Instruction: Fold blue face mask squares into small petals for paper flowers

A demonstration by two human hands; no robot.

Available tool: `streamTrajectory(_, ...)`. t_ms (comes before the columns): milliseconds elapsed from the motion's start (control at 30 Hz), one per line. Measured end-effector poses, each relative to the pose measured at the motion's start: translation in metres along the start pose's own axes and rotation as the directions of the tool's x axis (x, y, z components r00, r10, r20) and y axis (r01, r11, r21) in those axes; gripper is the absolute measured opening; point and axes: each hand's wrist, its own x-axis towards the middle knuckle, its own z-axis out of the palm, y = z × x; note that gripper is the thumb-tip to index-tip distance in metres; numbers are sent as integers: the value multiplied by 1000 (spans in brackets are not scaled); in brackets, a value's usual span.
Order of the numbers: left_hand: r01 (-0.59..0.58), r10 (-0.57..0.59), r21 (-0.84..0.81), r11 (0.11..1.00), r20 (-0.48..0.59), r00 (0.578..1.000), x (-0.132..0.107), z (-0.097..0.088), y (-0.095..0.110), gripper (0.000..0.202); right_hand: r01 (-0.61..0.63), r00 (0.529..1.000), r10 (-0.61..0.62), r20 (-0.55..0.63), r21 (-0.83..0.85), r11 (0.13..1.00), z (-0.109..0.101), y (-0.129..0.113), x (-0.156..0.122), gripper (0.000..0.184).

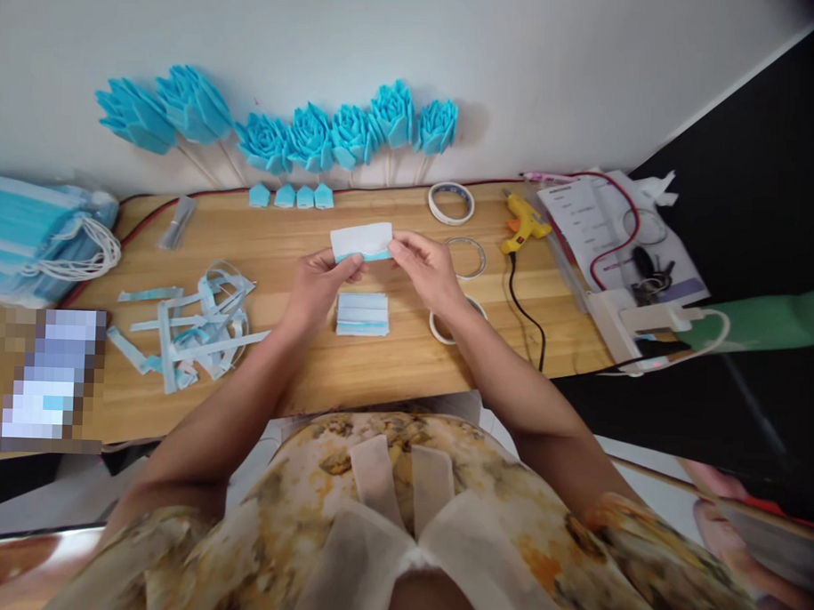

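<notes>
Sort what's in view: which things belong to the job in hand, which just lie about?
Probably the job's: blue-and-white mask piece between left hand and right hand; stack of similar pieces; face masks; pointed blue pieces; blue flowers; yellow hot-glue gun.

Probably just lying about: keys; printed sheet.

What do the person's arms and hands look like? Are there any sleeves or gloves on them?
Yes to sleeves! The left sleeve and right sleeve are short, cream with blotchy orange and brown patterns. The left hand and right hand are bare: I see no gloves, watch or bracelet.
</notes>
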Motion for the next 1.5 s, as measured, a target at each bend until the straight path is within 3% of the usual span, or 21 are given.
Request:
streamTrajectory(167, -8, 9, -33, 999, 17, 1000, 0, 0, -2, 15, 16, 992, -23, 124, 58, 998, 1, 1, -1, 38)
streamTrajectory(400, 6, -4, -38, 999, 60, 998, -1, 0, -4, 13, 56, 998, -54, 21, -67, 996, 0, 6, 0, 23)
streamTrajectory(633, 8, 3, -110, 994, 102, 995, 0, -1, -6, 26, 52, 998, -50, 41, -40, 998, 0, 6, 0, 21)
streamTrajectory(900, 14, -11, -57, 998, 52, 999, 2, -1, -10, 20, 49, 998, -48, 32, -61, 997, -1, 7, 0, 22)
streamTrajectory(1233, -17, 27, -162, 987, 55, 998, 2, 0, -8, 22, 63, 997, -60, 39, -76, 995, 0, 3, 0, 23)
streamTrajectory(1500, -22, 29, -147, 989, 46, 999, 4, -1, -15, 24, 71, 996, -67, 56, -75, 995, 1, 3, 0, 25)
